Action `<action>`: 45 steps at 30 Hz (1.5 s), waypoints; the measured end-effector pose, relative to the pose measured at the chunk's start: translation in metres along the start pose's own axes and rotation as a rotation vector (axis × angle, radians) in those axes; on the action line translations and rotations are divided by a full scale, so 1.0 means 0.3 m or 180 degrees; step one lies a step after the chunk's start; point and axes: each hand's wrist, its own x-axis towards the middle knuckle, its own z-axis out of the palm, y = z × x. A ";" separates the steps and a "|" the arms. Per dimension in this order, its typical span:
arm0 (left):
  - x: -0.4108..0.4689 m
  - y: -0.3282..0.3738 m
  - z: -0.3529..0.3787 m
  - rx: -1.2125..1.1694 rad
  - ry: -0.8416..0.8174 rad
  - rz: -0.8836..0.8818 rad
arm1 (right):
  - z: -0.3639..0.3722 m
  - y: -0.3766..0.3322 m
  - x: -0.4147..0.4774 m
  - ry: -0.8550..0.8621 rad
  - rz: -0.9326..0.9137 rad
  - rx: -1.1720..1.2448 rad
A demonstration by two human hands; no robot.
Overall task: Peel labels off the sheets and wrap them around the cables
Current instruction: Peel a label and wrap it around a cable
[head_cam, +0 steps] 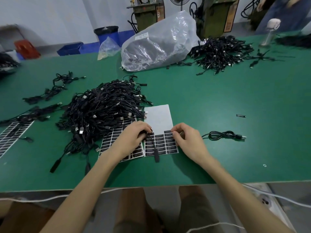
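Note:
A white sheet of black labels (161,145) lies on the green table in front of me, its upper half bare. My left hand (134,137) grips a black cable (155,153) whose plug end hangs down over the sheet. My right hand (186,138) pinches a label at the sheet's upper right corner of the label block. A second label sheet (117,140) lies partly under my left hand. A big heap of black cables (102,111) sits just left of the sheets.
One coiled cable (225,136) lies to the right of my right hand. A loose label (241,116) rests farther right. Another label sheet (11,133) is at the far left. A clear plastic bag (159,42) and another cable heap (222,51) stand at the back.

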 end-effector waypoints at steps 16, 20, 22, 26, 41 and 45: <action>0.135 0.199 -0.020 -0.2819 0.1183 -0.0845 | -0.018 0.013 -0.004 0.0309 0.0111 0.1213; 0.141 0.198 0.029 -0.3518 0.0361 -0.1137 | -0.013 0.008 -0.004 0.0247 0.0167 0.1432; 0.129 0.192 0.061 -0.3658 0.0169 -0.1162 | -0.017 0.005 -0.004 0.0280 0.0271 0.1631; 0.103 0.180 0.116 -0.3758 -0.0192 -0.1111 | -0.024 -0.006 0.001 0.0350 0.0376 0.1827; 0.079 0.173 0.158 -0.3310 0.0200 -0.0707 | -0.055 -0.001 0.036 0.0180 0.0345 0.2192; 0.077 0.177 0.158 -0.3571 0.0312 -0.0751 | -0.054 0.006 0.055 0.0218 0.0328 0.2167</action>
